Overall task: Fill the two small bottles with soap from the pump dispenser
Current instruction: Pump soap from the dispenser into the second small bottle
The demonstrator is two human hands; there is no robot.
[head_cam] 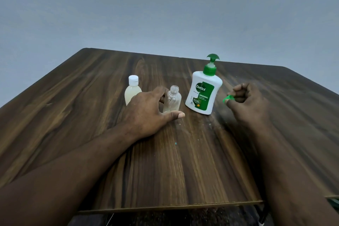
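A small clear bottle (172,100) stands upright mid-table with its neck uncapped; it looks nearly empty. My left hand (146,113) wraps around its left side, fingers behind it and thumb stretched along its base. Left of it, partly hidden by that hand, stands a second small bottle (132,91) with a white cap, holding pale soap. The white pump dispenser (202,91) with a green pump head stands just right of the clear bottle. My right hand (245,101) hovers right of the dispenser, fingers curled on a small green cap (228,98).
Everything stands on a dark wood-grain table (165,161), whose near edge runs across the bottom. A plain grey wall lies behind the table. A few small specks lie on the wood near the dispenser.
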